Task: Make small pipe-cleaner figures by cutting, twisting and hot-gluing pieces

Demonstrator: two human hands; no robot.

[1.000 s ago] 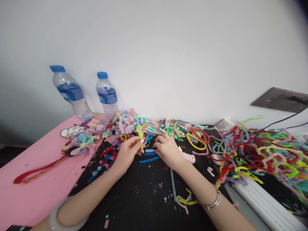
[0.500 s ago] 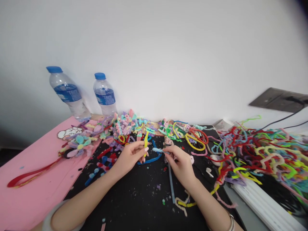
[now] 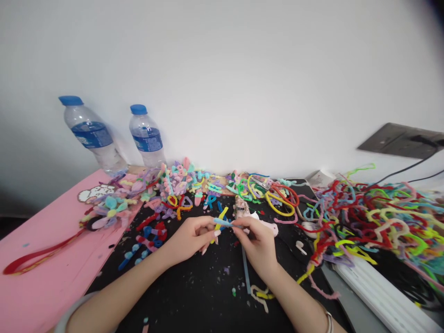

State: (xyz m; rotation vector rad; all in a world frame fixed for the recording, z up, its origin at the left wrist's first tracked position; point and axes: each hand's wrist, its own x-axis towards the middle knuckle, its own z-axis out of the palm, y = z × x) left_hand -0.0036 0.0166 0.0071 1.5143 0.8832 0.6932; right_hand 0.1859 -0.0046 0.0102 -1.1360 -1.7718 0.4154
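A pale, smooth wall [image 3: 249,83] fills the far side, above a black tabletop [image 3: 194,291] flecked with small scraps. On the left lies a flat pink sheet [image 3: 38,245]; on the right spreads a tangled heap of fuzzy multicoloured stems [image 3: 378,222], with a long white bar [image 3: 385,291] on its near side. At the far left, two clear plastic bottles [image 3: 147,141] with blue caps and blue labels are close to the wall, both capped; how much liquid they hold cannot be told.

The person's left hand [image 3: 190,238] and right hand [image 3: 256,238] nearly meet over the middle of the tabletop. Far of the left hand sits a cluster of pastel fuzzy shapes [image 3: 176,178]; left of that hand lie red and blue fuzzy pieces [image 3: 159,233].

Smallest are the two pieces in hand. The left thumb and fingers are closed on a short yellow fuzzy stem [image 3: 223,214], held at a slant. The right thumb and forefinger pinch one end of a short light-blue fuzzy stem [image 3: 222,222], which lies across the yellow one between the hands.
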